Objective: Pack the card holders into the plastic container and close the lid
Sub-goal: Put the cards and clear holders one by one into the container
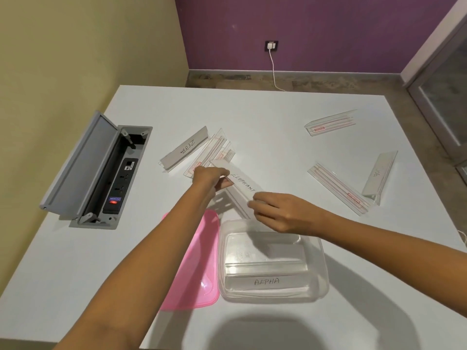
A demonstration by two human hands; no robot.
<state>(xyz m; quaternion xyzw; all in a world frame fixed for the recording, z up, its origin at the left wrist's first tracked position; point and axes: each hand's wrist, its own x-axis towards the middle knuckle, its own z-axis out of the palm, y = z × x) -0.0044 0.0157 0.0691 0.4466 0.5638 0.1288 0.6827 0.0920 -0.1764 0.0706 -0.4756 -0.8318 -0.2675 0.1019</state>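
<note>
A clear card holder marked ELEPHANT [241,185] hangs above the table, held at both ends. My left hand [211,176] grips its far end and my right hand [278,212] pinches its near end. Just below stands the clear plastic container [322,261], with a holder marked ALPHA [265,281] lying inside. The pink lid [197,261] lies flat to the container's left. More holders lie on the table: ZEBRA [185,149], a clear pile beside it [214,150], an empty one far right [331,122], another [338,189], and one marked in pen [380,173].
An open grey power-socket box [101,173] is set into the white table [265,107] at the left. A white cable [274,69] runs from a wall socket down behind the table's far edge. A glass door stands at the right.
</note>
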